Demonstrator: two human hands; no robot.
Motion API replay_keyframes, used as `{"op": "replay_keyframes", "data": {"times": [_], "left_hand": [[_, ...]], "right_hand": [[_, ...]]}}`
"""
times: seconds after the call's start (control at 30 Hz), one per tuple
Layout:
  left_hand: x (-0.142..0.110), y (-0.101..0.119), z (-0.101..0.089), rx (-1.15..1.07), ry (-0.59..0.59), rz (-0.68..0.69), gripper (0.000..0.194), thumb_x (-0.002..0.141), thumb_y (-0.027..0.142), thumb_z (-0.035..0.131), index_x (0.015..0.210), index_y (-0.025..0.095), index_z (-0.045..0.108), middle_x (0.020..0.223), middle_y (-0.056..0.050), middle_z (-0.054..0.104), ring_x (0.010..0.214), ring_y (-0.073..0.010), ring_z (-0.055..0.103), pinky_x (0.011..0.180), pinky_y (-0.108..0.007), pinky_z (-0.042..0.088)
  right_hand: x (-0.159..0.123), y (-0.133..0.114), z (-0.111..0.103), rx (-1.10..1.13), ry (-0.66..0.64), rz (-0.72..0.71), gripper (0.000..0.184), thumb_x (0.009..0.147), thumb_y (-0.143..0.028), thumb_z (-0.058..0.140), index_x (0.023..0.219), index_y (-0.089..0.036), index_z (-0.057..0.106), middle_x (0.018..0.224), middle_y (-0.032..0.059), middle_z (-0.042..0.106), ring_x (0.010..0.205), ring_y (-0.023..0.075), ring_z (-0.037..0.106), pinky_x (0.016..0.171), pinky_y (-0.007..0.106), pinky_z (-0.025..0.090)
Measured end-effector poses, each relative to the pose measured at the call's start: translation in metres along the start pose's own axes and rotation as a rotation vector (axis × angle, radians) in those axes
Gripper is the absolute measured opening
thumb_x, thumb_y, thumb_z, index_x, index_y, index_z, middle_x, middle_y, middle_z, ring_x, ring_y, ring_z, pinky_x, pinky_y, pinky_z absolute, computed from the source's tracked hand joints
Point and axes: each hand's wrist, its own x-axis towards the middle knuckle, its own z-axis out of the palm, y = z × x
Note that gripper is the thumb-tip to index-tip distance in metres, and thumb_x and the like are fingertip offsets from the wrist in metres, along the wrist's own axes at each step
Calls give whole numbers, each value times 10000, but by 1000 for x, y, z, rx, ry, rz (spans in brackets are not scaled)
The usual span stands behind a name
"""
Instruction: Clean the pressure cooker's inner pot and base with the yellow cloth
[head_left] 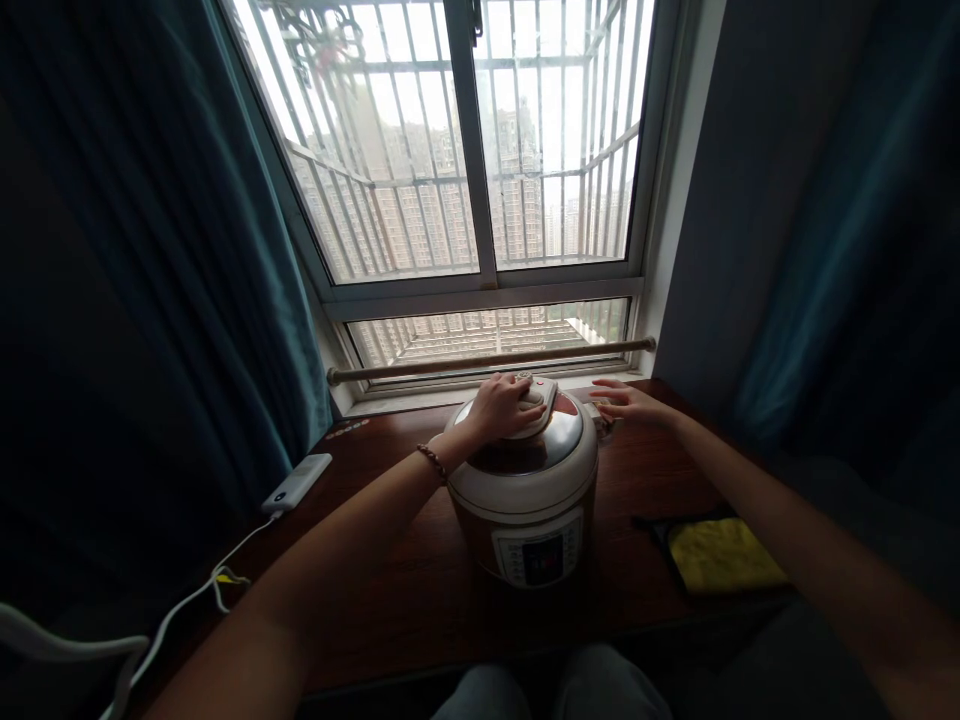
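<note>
An electric pressure cooker (525, 490), white above and brown below, stands on the dark wooden surface with its control panel facing me. My left hand (501, 408), with a beaded bracelet at the wrist, grips the lid handle (541, 396) on top, fingers bent over it. The shiny lid (568, 430) sits on the cooker. To the right of the cooker, my right hand (628, 402) is held with its fingers stretched out and apart. Just beside those fingers is a small pale and brown object (600, 420), too unclear to name; whether they touch it I cannot tell.
A yellow cloth (724, 555) with a dark edge lies at the right. At the left are a white power strip or adapter (298, 484) and its white cable (184, 600). A rail (487, 360) crosses the barred window behind, between blue curtains (247, 250).
</note>
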Motion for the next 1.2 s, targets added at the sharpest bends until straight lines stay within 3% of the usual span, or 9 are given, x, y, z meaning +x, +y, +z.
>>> {"op": "replay_keyframes", "data": {"times": [0.1,0.23,0.33,0.47,0.77,1.0,1.2], "left_hand": [[-1,2,-1,20,1,-11,452,771,583,439,930,200,618,850,-83,574,819,-226,520,737,-335,389],[-2,7,-1,47,18,-49,453,770,580,446,940,194,612,888,-93,579,841,-234,525,749,-340,387],[-3,10,-1,66,19,-70,472,774,586,436,957,187,609,901,-105,582,856,-243,529,752,-345,382],[-4,15,-1,88,14,-121,521,779,611,401,1009,187,598,903,-110,585,860,-251,530,738,-349,375],[-5,24,-1,117,26,-213,551,784,636,358,1039,202,581,910,-115,595,871,-267,530,724,-362,377],[0,33,5,147,20,-381,663,737,705,339,998,151,592,899,-171,586,845,-335,524,670,-422,381],[2,42,8,144,29,-494,625,774,655,326,977,126,593,953,-195,562,897,-368,496,678,-460,376]], "right_hand": [[3,14,10,152,141,76,520,633,-513,661,1061,-218,639,1234,57,535,1205,263,412,1051,429,260],[-1,29,33,284,191,128,502,717,-555,527,1058,-195,606,1061,68,634,1014,245,566,936,435,402],[-7,30,50,403,222,116,473,776,-546,405,1028,-191,591,1043,81,640,949,237,599,865,410,460],[-10,25,62,520,278,85,418,788,-473,368,1027,-193,566,1081,94,622,986,239,586,878,403,457],[-7,24,67,604,333,78,352,767,-433,382,960,-210,575,1033,90,638,1006,257,577,920,454,428],[-6,27,70,650,379,83,316,761,-411,401,941,-220,575,1027,90,641,1040,267,566,976,489,386],[-5,31,70,720,397,110,267,747,-368,413,909,-226,570,1006,82,649,1038,254,574,998,475,376]]}}
